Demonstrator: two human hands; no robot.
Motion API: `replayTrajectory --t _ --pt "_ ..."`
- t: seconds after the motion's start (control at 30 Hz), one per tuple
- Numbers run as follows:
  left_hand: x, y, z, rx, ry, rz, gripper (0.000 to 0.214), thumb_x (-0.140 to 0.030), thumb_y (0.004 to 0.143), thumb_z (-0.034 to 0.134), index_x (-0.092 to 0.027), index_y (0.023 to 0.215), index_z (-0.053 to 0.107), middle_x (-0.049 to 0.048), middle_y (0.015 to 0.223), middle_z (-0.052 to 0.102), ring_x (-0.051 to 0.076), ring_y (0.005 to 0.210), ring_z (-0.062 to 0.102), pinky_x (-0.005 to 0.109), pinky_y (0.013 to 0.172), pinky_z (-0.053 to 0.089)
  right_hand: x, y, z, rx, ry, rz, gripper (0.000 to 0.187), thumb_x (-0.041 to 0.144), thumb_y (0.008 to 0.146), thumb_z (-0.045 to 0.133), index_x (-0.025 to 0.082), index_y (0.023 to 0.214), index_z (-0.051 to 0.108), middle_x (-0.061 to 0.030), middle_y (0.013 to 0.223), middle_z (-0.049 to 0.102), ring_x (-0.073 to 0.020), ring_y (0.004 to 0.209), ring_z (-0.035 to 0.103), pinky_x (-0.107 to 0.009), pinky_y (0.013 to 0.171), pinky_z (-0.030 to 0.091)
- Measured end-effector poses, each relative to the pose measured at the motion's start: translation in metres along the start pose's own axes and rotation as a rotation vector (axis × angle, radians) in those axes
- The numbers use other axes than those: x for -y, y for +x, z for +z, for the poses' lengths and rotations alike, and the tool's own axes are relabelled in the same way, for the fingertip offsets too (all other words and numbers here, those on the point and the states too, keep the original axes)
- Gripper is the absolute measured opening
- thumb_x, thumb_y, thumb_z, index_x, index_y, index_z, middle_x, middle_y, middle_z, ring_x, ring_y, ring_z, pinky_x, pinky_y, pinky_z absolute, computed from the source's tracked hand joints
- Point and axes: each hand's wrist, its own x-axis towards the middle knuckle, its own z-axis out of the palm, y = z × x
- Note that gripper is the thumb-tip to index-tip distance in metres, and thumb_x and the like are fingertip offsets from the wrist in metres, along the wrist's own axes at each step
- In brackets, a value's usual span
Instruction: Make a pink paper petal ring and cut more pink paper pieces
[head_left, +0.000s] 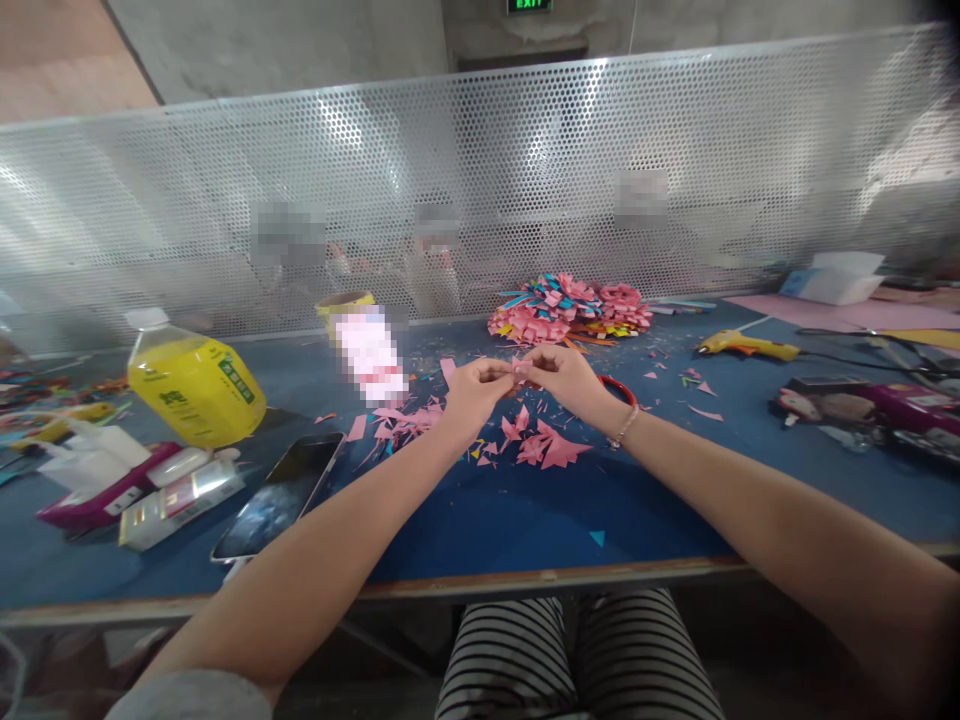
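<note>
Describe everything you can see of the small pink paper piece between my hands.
The small, light-pink paper piece looks creased or folded, with an uneven outline; its exact shape is too small to make out. The bare left hand pinches it from one side, the bare right hand from the other, partly hiding its edges. It appears raised above the flat blue tabletop, near the middle of the view, farther from you than the jagged pink paper cut-outs.
</note>
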Motion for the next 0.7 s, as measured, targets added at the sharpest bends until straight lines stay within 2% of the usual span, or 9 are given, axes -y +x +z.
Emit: replayTrajectory --t 0.2,0.5,0.7 --pt "0.003 0.001 -0.001 0.028 0.017 0.023 0.005 -0.015 0.062 0.062 -0.015 0.067 0.061 0.0013 0.063 0.064 0.012 0.061 0.061 0.030 0.068 0.049 0.004 -0.001 -0.001 -0.029 -0.002 0.008 0.024 0.038 0.067 0.061 0.016 0.061 0.054 0.0012 0.056 0.052 -0.0092 0.053 0.047 -0.024 0.051 0.039" --pt "0.010 0.008 -0.005 0.098 0.081 0.093 0.007 -0.019 0.063 0.065 -0.017 0.066 0.060 0.0004 0.061 0.061 0.011 0.056 0.058 0.028 0.061 0.047 0.006 -0.001 -0.003 0.011 0.054 0.061 0.023 0.038 0.066 0.062 0.017 0.060 0.055 0.0013 0.052 0.053 -0.0087 0.048 0.048 -0.024 0.049 0.041" --pt "0.007 0.007 -0.004 0.108 0.074 0.066 0.007 -0.016 0.065 0.063 -0.017 0.062 0.057 -0.0003 0.056 0.058 0.012 0.054 0.057 0.029 0.062 0.047 0.003 0.001 -0.002 -0.011 0.174 0.081 0.036 0.046 0.072 0.053 0.018 0.052 0.042 0.0039 0.049 0.041 -0.0079 0.046 0.045 -0.023 0.048 0.043"
